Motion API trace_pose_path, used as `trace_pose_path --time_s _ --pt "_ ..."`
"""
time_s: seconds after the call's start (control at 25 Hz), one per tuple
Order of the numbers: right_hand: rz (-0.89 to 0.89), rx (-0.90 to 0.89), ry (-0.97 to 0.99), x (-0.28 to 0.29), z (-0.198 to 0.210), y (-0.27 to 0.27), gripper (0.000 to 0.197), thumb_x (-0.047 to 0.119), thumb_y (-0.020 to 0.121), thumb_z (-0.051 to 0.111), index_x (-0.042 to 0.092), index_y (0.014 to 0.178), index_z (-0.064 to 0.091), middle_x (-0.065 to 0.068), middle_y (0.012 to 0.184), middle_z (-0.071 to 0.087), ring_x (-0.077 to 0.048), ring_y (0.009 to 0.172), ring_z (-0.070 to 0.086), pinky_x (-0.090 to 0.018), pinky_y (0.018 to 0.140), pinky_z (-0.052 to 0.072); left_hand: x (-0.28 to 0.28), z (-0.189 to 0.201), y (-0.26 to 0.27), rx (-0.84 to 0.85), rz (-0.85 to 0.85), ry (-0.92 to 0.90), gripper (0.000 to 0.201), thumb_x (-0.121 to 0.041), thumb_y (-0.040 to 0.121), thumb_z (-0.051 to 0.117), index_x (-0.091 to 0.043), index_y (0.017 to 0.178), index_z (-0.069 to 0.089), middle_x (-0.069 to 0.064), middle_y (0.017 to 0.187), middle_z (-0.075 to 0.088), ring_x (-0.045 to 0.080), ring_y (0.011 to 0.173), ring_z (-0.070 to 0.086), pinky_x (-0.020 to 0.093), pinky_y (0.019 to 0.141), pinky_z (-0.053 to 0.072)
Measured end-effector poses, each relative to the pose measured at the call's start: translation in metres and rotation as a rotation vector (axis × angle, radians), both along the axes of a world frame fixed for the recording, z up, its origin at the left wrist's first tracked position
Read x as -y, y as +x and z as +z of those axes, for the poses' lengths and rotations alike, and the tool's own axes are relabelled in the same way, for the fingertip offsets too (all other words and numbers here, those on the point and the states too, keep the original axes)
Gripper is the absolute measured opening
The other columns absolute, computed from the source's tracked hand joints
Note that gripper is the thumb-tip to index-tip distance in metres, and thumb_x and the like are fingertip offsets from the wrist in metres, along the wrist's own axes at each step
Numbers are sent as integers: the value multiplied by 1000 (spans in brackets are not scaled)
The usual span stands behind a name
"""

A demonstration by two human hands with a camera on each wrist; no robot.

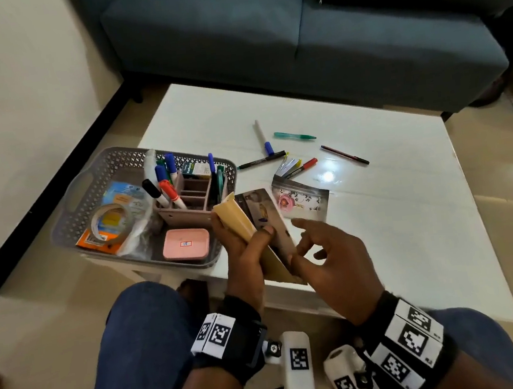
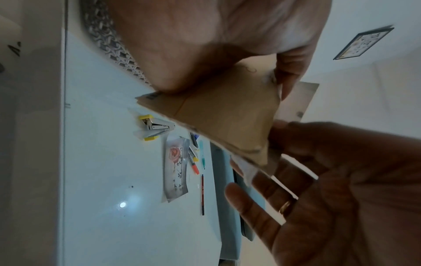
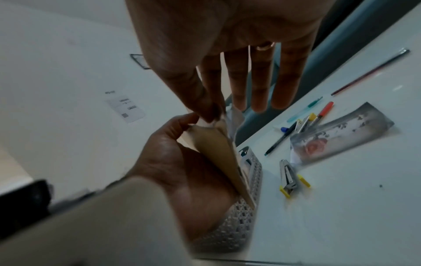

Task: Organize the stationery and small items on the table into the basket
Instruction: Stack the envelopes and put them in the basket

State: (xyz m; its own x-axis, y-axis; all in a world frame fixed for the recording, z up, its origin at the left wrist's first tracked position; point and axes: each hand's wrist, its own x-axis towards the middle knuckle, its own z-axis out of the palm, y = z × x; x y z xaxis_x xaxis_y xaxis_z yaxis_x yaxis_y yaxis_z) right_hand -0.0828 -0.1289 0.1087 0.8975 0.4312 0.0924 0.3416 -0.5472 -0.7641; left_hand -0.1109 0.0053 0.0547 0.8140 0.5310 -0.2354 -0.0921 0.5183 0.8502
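Two hands above table edge, left hand (image 1: 242,253) gripping one brown envelope (image 1: 235,217) beside basket (image 1: 69,222), right hand (image 1: 326,253) pinching a photo (image 1: 268,215) at it, other fingers spread, five pens (image 1: 295,135) and one flowered card (image 1: 301,202) on table (image 1: 410,208), stapler (image 3: 290,178) only in wrist views.

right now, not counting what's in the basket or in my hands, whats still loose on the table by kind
pens and markers: 5
stapler: 1
flower photo: 1
silver-and-yellow item, too small to identify: 1
total: 8
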Motion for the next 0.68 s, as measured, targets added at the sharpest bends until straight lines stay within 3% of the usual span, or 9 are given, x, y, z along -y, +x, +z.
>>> trace_pose_path --time_s 0.12,0.28,0.36,0.44,0.48,0.52,0.56,0.6,0.68 --pt "167 56 -139 -1 3 7 11 29 81 64 24 71 62 11 80 64 -10 75 58 -35 64 52 4 -4 -2 67 -68 -33 89 -9 77 62 -41 150 22 6 126 64 21 108 66 41 89 53" --pt "307 132 -341 -4 9 16 26 35 86 55 21 66 62 3 70 57 -17 63 53 -33 56 45 -1 -7 -8 119 -149 -44 94 -15 72 68 -19 153 21 15 118 58 25 106 61 34 87 54" --pt "367 139 -437 -8 10 23 31 41 90 51 21 73 66 3 77 61 -17 66 55 -32 58 46 -2 -11 -4 114 -165 -58 95 -17 72 69 -16 153 20 17 123 57 29 111 59 35 91 53" --pt "420 72 -327 -9 16 35 33 50 89 50 26 103 68 9 106 67 -11 85 64 -27 69 52 -4 -16 -4 107 -149 -133 93 -18 70 69 -22 153 26 18 128 58 34 113 57 44 97 49" --pt "384 15 -172 -9 19 46 39 50 89 54 29 120 64 14 119 66 -6 96 65 -24 76 53 -5 -17 -4 95 -126 -185 92 -19 68 70 -25 151 31 14 124 60 33 111 56 48 98 44" --pt "286 -40 18 -9 19 60 38 47 91 57 30 126 60 15 123 66 -4 101 67 -25 80 54 -7 -17 -5 73 -94 -226 91 -20 65 72 -26 149 37 9 118 62 30 109 55 50 100 40" --pt "154 -68 158 -9 14 80 29 42 94 57 31 120 62 13 117 70 -8 98 69 -30 81 55 -8 -18 -5 56 -70 -257 91 -21 62 73 -26 147 41 5 112 64 28 108 54 51 100 38" --pt "26 -53 174 -8 2 105 21 40 94 57 30 111 64 10 108 72 -12 94 70 -35 82 55 -9 -19 -6 50 -56 -277 91 -21 60 73 -26 146 43 3 110 65 27 109 54 51 102 37" --pt "-54 -21 -240 -10 -35 157 29 46 90 62 27 111 62 5 110 70 -19 103 66 -35 88 50 -11 -20 -5 48 -49 -303 91 -22 60 73 -27 146 43 5 116 65 28 114 56 52 105 38"
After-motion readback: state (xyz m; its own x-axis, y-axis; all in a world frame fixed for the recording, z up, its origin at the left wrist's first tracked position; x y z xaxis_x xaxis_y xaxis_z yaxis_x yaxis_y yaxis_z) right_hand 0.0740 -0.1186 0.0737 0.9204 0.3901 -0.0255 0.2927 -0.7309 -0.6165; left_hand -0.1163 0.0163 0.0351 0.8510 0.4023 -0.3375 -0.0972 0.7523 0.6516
